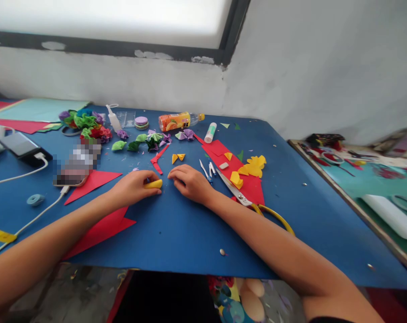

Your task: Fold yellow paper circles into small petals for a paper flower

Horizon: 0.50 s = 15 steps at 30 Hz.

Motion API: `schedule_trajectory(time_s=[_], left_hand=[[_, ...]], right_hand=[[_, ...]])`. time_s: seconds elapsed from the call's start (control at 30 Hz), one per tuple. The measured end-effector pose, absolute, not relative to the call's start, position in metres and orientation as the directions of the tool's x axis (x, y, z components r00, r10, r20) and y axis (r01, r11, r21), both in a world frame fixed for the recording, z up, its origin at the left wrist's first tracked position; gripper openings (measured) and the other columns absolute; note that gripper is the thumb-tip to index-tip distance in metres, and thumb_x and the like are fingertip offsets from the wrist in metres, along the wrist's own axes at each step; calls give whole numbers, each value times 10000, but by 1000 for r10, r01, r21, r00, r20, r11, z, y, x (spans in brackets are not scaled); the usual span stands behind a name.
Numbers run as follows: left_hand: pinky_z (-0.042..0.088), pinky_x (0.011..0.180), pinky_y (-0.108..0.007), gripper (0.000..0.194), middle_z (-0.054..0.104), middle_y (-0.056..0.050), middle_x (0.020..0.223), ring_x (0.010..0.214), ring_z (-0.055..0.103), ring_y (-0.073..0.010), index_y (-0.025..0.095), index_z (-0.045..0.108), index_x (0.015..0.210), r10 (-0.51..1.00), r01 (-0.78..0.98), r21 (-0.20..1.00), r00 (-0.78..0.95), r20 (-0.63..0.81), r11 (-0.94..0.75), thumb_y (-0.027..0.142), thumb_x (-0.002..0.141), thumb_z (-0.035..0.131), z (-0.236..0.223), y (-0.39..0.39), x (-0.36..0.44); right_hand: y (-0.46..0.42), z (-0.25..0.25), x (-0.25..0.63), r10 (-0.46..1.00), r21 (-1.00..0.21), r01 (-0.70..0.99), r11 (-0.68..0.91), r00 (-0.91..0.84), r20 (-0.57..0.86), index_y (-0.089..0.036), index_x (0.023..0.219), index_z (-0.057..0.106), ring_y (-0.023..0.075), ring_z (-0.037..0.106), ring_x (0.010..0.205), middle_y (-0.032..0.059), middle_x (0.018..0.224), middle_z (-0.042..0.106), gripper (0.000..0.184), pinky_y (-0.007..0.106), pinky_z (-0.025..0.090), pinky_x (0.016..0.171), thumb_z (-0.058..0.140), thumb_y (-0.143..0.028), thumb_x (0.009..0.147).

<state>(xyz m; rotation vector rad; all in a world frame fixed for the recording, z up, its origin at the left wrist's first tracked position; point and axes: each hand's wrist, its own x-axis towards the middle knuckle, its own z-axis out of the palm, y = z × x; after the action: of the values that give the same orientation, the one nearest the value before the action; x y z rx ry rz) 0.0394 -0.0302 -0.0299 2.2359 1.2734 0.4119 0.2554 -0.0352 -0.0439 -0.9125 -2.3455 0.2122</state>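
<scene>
My left hand point(138, 186) is closed on a folded yellow paper piece point(153, 184), pinched between thumb and fingers just above the blue table. Facing it, my right hand point(190, 183) rests with loosely bent fingers, a small gap away from the yellow piece. Nothing shows in it, though its palm side is hidden. Beyond the hands lie two small yellow folded triangles point(178, 158) and a bent red paper strip point(159, 159). Scissors point(239, 195) with yellow handles lie by my right forearm, partly over red paper point(256, 189). White thin pieces point(205, 169) are near my right hand.
Yellow paper flowers point(256, 166), a glue stick point(210, 133) and a juice bottle point(175, 121) stand or lie farther back. Crumpled paper flowers point(85, 121) are at back left. A phone point(77, 163) with a cable point(49, 215) and a power bank point(23, 148) occupy the left.
</scene>
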Motion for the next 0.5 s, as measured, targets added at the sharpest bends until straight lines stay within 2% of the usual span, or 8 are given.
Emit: schedule_trajectory(time_s=[0.07,0.2,0.33,0.5], left_hand=[[388,593,-239,335,628,3,757,650,520,-126,201,638,881,877,643,649,474,80,-406,488,709,619,-29,-33,43],[394,547,-213,449,623,-10,831,630,502,-96,190,590,1027,922,442,829,329,204,-342,446,670,686,-24,-38,49],[408,487,-181,489,582,12,772,595,523,-79,195,550,1040,950,165,957,243,195,-238,374,627,739,-20,-42,54],[438,440,-156,460,578,30,768,576,559,-74,181,487,871,971,-40,992,201,129,-123,300,549,793,-28,-41,63]], right_hand=[[-37,-43,254,692,-391,574,720,-547,471,-170,952,601,204,586,947,86,961,657,144,369,478,859,513,-224,851],[-42,-44,247,782,-570,536,623,-446,435,-159,1027,570,182,612,872,86,961,654,303,331,498,790,605,-364,805],[-48,-44,242,818,-673,479,564,-439,372,-163,1094,529,173,606,864,70,952,647,485,307,493,772,699,-411,713],[-51,-42,241,825,-722,444,531,-463,322,-164,1125,511,167,595,843,75,1008,634,577,292,477,751,735,-424,661]])
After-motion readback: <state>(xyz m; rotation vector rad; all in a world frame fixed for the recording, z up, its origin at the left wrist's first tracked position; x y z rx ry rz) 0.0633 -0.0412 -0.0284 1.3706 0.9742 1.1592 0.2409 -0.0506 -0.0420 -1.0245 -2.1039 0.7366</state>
